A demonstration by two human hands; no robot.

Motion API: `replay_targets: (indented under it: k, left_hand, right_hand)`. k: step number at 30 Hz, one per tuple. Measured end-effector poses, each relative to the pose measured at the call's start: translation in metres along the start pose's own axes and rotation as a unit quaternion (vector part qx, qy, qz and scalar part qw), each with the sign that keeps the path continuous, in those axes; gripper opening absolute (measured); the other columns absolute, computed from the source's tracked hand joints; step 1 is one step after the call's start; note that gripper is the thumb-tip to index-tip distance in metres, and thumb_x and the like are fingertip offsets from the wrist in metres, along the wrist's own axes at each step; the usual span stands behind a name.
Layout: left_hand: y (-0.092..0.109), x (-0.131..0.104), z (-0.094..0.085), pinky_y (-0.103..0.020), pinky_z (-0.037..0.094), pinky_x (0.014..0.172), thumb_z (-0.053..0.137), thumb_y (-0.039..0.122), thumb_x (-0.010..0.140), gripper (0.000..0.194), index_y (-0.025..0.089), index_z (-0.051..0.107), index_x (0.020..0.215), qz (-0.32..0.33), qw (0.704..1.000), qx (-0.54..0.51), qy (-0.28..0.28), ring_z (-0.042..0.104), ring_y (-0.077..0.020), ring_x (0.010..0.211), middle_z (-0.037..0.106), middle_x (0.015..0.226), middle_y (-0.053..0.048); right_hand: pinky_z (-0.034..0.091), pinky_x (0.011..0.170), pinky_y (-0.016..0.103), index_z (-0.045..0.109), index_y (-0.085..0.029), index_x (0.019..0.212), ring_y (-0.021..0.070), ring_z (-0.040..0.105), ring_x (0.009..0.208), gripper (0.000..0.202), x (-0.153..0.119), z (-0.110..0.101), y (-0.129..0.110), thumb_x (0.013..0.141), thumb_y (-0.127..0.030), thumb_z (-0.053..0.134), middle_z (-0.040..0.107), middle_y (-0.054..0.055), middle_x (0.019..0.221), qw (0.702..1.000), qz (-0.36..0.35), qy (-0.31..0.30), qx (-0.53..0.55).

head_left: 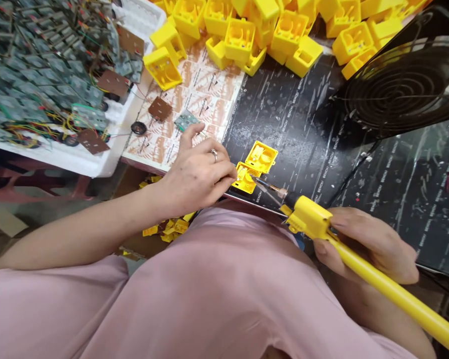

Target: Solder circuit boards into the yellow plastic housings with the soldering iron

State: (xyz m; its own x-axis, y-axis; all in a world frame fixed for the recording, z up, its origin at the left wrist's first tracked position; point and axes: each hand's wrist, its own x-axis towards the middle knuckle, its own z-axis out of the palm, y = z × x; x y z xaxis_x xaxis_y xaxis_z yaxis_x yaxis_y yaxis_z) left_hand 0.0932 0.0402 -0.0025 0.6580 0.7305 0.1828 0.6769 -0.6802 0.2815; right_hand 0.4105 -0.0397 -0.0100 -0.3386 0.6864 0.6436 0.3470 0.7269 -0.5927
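My right hand [370, 244] is wrapped round a yellow soldering tool [312, 217], whose metal tip points into the nearer half of a yellow plastic case [261, 157] lying open at the table's front edge. At the left side of that case, my left hand [202, 172] has thumb and forefinger pressed together; whatever lies between them is hidden. Beyond the left fingers rests a small green circuit board [186, 120] with thin wires. A brown square plate [159, 108] and a round black speaker [138, 128] are farther left.
Yellow cases [239, 40] are heaped along the back. A white foam tray [115, 144] full of circuit boards and wires fills the left. At the right back stands a black fan [396, 94] with a cable. More yellow parts [174, 228] sit in a box below the edge.
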Motion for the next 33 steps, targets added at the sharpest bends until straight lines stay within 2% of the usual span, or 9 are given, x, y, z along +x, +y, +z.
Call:
replay_targets:
  k: [5,8,11,14,17,20,22,27,33]
  left_hand:
    - [0.004,0.013,-0.005,-0.061,0.043,0.126,0.052,0.025,0.104,0.031,0.025,0.075,0.083,-0.011,0.996,0.025,-0.081,0.074,-0.0269,0.105,0.082,0.089,-0.003]
    - [0.003,0.021,-0.01,-0.058,0.043,0.125,0.047,0.028,0.104,0.034,0.024,0.073,0.083,-0.01,0.991,0.031,-0.133,0.072,-0.027,0.101,0.081,0.091,-0.004]
    - [-0.002,0.022,-0.013,-0.055,0.042,0.126,0.044,0.029,0.106,0.036,0.025,0.074,0.088,-0.009,0.99,0.014,-0.142,0.072,-0.0246,0.098,0.08,0.088,-0.002]
    - [-0.006,0.018,-0.013,-0.054,0.038,0.129,0.043,0.028,0.107,0.034,0.026,0.075,0.095,-0.025,0.992,-0.018,-0.126,0.073,-0.0223,0.096,0.079,0.088,-0.001]
    - [-0.008,0.012,-0.012,-0.059,0.035,0.132,0.046,0.028,0.107,0.032,0.026,0.076,0.094,-0.037,0.992,-0.035,-0.119,0.073,-0.0237,0.101,0.08,0.092,-0.001]
    - [-0.006,0.01,-0.01,-0.06,0.035,0.131,0.05,0.029,0.106,0.032,0.027,0.077,0.089,-0.035,0.992,-0.025,-0.123,0.072,-0.0254,0.104,0.081,0.094,-0.001]
    - [-0.003,0.011,-0.01,-0.059,0.037,0.13,0.05,0.029,0.105,0.033,0.027,0.077,0.087,-0.033,0.991,-0.012,-0.127,0.072,-0.0252,0.102,0.081,0.091,-0.001]
    - [0.0,0.018,-0.009,-0.06,0.037,0.129,0.049,0.027,0.1,0.03,0.025,0.074,0.084,-0.026,0.989,0.028,-0.144,0.071,-0.0265,0.101,0.077,0.083,-0.002]
    - [-0.005,0.028,-0.002,-0.059,0.038,0.126,0.053,0.031,0.09,0.022,0.024,0.069,0.077,-0.014,0.988,0.008,-0.152,0.07,-0.0266,0.098,0.072,0.078,-0.001]
  right_hand:
    - [0.066,0.054,0.03,0.073,-0.02,0.114,0.0185,0.074,0.066,0.031,0.006,0.005,-0.014,0.09,-0.003,0.082,0.076,0.002,0.081,0.999,0.035,-0.031,-0.022]
    - [0.067,0.058,0.028,0.07,-0.022,0.103,0.018,0.076,0.071,0.026,0.004,0.005,-0.018,0.089,-0.007,0.086,0.077,0.002,0.086,0.996,0.06,-0.034,-0.053]
    - [0.067,0.058,0.027,0.073,-0.022,0.111,0.0177,0.076,0.072,0.028,0.002,0.004,-0.015,0.09,-0.009,0.086,0.077,0.002,0.087,0.996,0.057,-0.046,-0.048]
    - [0.067,0.055,0.031,0.075,-0.023,0.131,0.0202,0.076,0.071,0.042,0.002,0.003,-0.012,0.092,-0.01,0.084,0.078,0.003,0.085,0.999,0.047,-0.007,-0.019]
    - [0.072,0.06,0.037,0.066,-0.027,0.155,0.0237,0.079,0.072,0.063,0.002,0.002,-0.011,0.095,-0.012,0.082,0.081,0.004,0.087,0.998,0.064,-0.003,-0.026]
    - [0.073,0.059,0.039,0.06,-0.029,0.161,0.0255,0.08,0.072,0.069,0.003,0.003,-0.011,0.097,-0.018,0.081,0.084,0.004,0.088,0.998,0.053,-0.028,-0.035]
    - [0.073,0.059,0.038,0.064,-0.026,0.155,0.0247,0.08,0.07,0.062,0.004,0.005,-0.011,0.096,-0.014,0.081,0.083,0.003,0.087,0.999,0.044,-0.017,-0.028]
    - [0.068,0.061,0.026,0.07,-0.018,0.108,0.0159,0.077,0.07,0.029,0.009,0.008,-0.013,0.088,-0.006,0.087,0.078,0.0,0.083,0.999,0.008,-0.041,-0.025]
    - [0.066,0.062,0.023,0.065,-0.021,0.095,0.0137,0.076,0.069,0.025,0.022,0.01,-0.016,0.091,-0.007,0.085,0.078,-0.001,0.081,0.996,-0.008,-0.071,-0.061]
